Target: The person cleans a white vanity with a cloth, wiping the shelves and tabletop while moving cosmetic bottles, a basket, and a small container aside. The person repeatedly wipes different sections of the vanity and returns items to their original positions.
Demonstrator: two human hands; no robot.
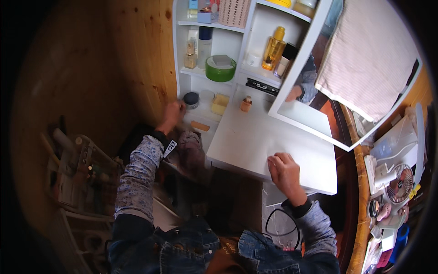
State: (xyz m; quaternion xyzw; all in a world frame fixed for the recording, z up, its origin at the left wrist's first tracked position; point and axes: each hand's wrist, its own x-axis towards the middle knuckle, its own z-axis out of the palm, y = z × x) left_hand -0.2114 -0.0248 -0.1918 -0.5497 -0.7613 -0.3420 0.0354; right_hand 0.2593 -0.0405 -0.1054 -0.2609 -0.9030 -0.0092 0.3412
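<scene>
My left hand is beside the left edge of a white vanity unit, its fingers curled near a dark-lidded jar. It is blurred, and whether it grips anything is unclear. Below it hangs a blurred, dusty-pink cloth. My right hand is curled at the front of the white tabletop, with nothing visible in it. A small bottle of pinkish-orange liquid stands at the back of this top. A yellow open box and a pale round jar share the low shelf with the dark-lidded jar.
Upper shelves hold a green tub, a yellow pump bottle and a pink basket. A framed mirror overhangs the tabletop at right. On the right-hand wooden counter stands a small fan. A wooden wall borders the left.
</scene>
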